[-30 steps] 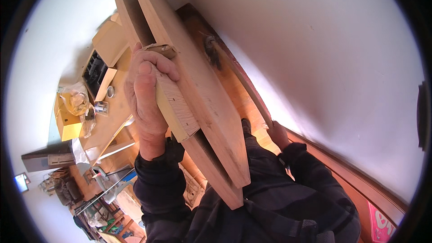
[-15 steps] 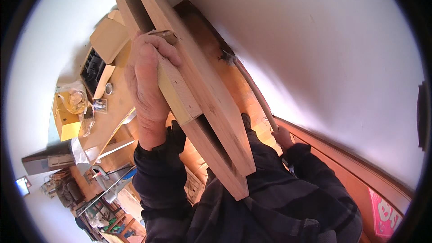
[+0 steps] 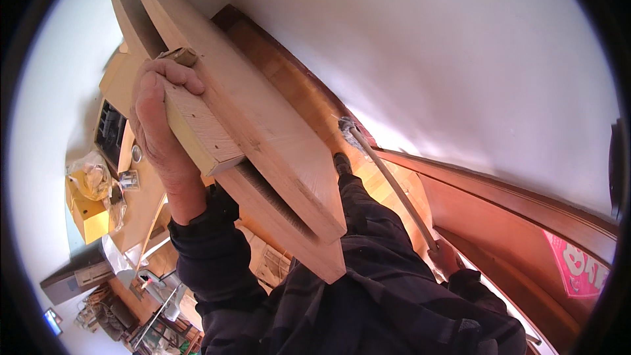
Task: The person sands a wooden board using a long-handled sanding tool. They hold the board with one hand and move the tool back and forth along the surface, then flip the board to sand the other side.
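My left hand point(image 3: 164, 115) grips a raised wooden piece made of two long boards with tapered ends point(image 3: 263, 138), set side by side with a gap between them. Its fingers wrap over a short wood block point(image 3: 200, 121) fixed against the boards, and a small brown wood end point(image 3: 181, 57) sticks out just beyond them. Down at the right, my right hand point(image 3: 445, 258) is closed round the wooden handle of a mop-like tool point(image 3: 397, 187). At the handle's far end, a grey, ragged head point(image 3: 348, 128) is near the base of the wall.
A white wall point(image 3: 427, 46) rises on the right above a reddish-brown wood panel point(image 3: 486, 217) with a pink sign point(image 3: 578, 266). To the left stands a table point(image 3: 141, 190) with a yellow box point(image 3: 89, 213), plastic bags and a black-lined case point(image 3: 110, 130). My shoe point(image 3: 342, 163) is on the wood floor.
The boards and my left hand have shifted left in the picture. My right hand sits lower and further right, and more of the handle and its grey head shows along the wall.
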Demonstrator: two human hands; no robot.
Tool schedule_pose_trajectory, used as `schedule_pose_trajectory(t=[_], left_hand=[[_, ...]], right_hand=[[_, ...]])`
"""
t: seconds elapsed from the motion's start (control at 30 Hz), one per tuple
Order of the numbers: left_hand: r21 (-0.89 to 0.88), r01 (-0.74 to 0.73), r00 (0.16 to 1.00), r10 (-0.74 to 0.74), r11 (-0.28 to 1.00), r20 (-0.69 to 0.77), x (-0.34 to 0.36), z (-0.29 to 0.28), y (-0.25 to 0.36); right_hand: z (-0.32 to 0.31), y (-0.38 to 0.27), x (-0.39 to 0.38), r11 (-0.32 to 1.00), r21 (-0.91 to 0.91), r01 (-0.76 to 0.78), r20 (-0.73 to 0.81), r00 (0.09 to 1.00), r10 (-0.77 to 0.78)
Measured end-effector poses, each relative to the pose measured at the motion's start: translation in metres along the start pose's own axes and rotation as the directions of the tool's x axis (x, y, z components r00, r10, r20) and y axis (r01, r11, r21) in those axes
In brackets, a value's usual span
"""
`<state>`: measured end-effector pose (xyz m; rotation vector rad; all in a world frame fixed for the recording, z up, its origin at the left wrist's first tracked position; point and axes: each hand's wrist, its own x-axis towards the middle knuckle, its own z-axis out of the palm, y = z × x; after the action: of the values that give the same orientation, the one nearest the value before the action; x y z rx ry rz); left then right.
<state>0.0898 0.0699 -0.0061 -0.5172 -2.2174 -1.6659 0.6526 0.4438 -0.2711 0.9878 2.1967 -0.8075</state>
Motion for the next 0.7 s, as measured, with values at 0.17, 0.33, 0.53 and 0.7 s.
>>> schedule_pose_trajectory(t=[0.17,0.33,0.53,0.7], left_hand=[[-0.012,0.020,1.000,-0.020,1.000,-0.009,-0.003,0.001,0.000],[-0.010,-0.018,1.000,0.018,1.000,0.005,0.000,0.001,-0.003],[0.029,-0.014,1.000,0.015,0.999,-0.027,0.002,0.005,-0.006],[0.030,-0.022,0.999,0.023,0.999,-0.038,0.003,0.003,-0.009]], right_hand=[[0.010,-0.023,0.025,0.996,0.089,0.002,0.018,1.000,-0.003],[0.019,-0.080,0.101,0.982,0.125,0.144,0.004,0.989,-0.145],[0.031,-0.205,0.232,0.921,0.047,0.386,-0.075,0.921,-0.382],[0.030,-0.364,0.330,0.853,-0.025,0.521,-0.099,0.848,-0.520]])
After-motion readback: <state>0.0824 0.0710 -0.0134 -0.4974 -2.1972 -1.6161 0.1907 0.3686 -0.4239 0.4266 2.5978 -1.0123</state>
